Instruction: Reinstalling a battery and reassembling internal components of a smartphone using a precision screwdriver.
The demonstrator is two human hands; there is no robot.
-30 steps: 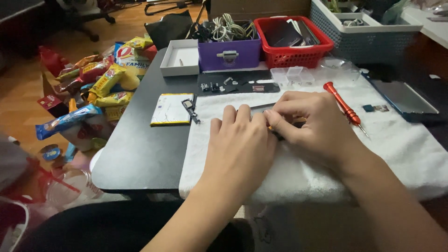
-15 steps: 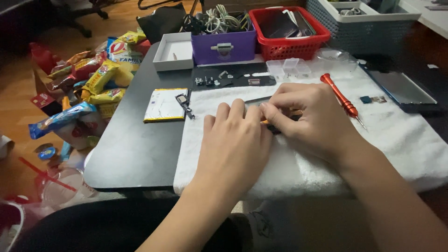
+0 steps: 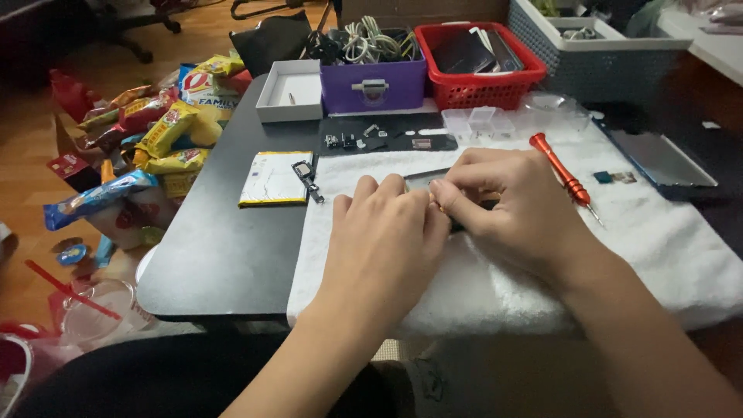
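My left hand lies palm down on a white towel spread over a black table, covering a flat dark device whose edge shows just beyond the fingers. My right hand is curled beside it, fingertips pinched at the device where the two hands meet; what it pinches is hidden. A red screwdriver rests on the towel just right of my right hand.
A flat yellow-white battery lies left of the towel. A dark mat with small parts, clear trays, a white box, purple bin, red basket and grey basket stand behind. Snack bags crowd the floor at left.
Both hands have stayed together on the device with only slight finger shifts. The view has drifted a little, so the table sits lower in frame.
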